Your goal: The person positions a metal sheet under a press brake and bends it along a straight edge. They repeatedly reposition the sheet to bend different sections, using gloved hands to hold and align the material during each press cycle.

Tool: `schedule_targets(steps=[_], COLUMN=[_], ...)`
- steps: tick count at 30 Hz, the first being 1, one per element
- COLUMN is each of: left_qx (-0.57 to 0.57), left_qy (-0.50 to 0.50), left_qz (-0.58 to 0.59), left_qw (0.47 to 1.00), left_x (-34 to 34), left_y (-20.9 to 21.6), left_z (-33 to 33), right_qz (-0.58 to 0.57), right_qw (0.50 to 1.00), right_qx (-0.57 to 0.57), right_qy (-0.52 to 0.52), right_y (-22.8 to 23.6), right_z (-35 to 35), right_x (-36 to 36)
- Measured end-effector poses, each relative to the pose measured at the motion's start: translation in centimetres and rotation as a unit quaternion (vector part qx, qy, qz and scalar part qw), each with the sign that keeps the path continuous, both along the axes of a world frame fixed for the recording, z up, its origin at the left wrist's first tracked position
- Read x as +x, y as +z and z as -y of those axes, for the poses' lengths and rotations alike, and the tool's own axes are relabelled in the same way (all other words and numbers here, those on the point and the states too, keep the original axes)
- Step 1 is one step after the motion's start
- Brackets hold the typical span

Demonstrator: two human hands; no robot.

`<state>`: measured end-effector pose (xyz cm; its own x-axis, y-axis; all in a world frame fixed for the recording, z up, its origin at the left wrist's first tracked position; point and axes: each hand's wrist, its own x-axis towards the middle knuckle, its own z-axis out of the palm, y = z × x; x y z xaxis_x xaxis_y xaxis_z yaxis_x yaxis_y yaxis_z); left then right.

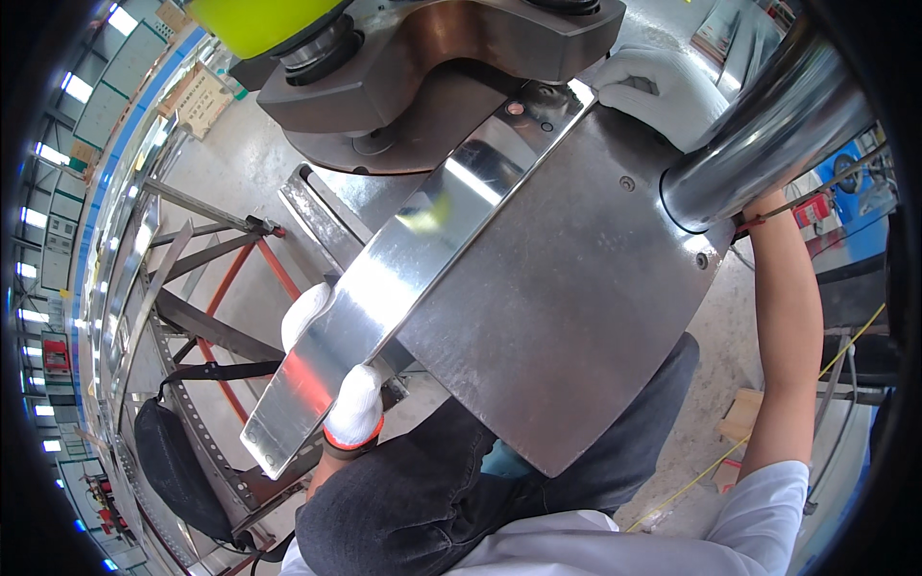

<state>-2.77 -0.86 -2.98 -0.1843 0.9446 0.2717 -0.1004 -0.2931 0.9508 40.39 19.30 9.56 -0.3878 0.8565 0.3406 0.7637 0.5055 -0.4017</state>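
A long, polished metal strip (384, 278) lies slantwise along the edge of a grey steel plate (557, 288). My left hand (353, 407), in a white glove with a red cuff edge, grips the strip's lower part. Its thumb side shows on the near edge and the fingertips on the far edge; the rest is hidden beneath the metal. At the upper end, my gloved right hand (667, 94) is closed with its fingertips against the strip's end, beside the plate's corner. My right forearm passes behind a thick, shiny steel column (768, 125) that rises from the plate.
A heavy dark machine head (432, 67) with a yellow-green cover (264, 21) overhangs the strip's upper part. Left stands a metal frame with orange-red bars (230, 278) and a hanging black bag (178, 470). My legs (403, 490) are under the plate. A yellow cord (691, 480) runs at right.
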Motion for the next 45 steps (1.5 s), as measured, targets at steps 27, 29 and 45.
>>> schedule_targets(steps=[27, 29, 45], left_qx=[0.019, 0.018, 0.028], left_qy=[0.001, 0.009, 0.018], left_qz=[-0.061, -0.086, -0.097], left_qw=[0.998, 0.996, 0.995], left_x=[1.3, 1.1, 1.5], left_y=[0.5, 0.8, 0.6], left_z=[-1.6, -1.5, -1.6], right_qz=[0.025, -0.030, -0.201], right_qw=[0.998, 0.999, 0.954], right_qx=[0.053, 0.035, 0.151], right_qy=[-0.019, 0.013, 0.162], right_y=[0.1, -0.4, -4.2], right_z=[-1.0, -1.1, -5.4], right_x=[-1.3, -1.4, 1.0])
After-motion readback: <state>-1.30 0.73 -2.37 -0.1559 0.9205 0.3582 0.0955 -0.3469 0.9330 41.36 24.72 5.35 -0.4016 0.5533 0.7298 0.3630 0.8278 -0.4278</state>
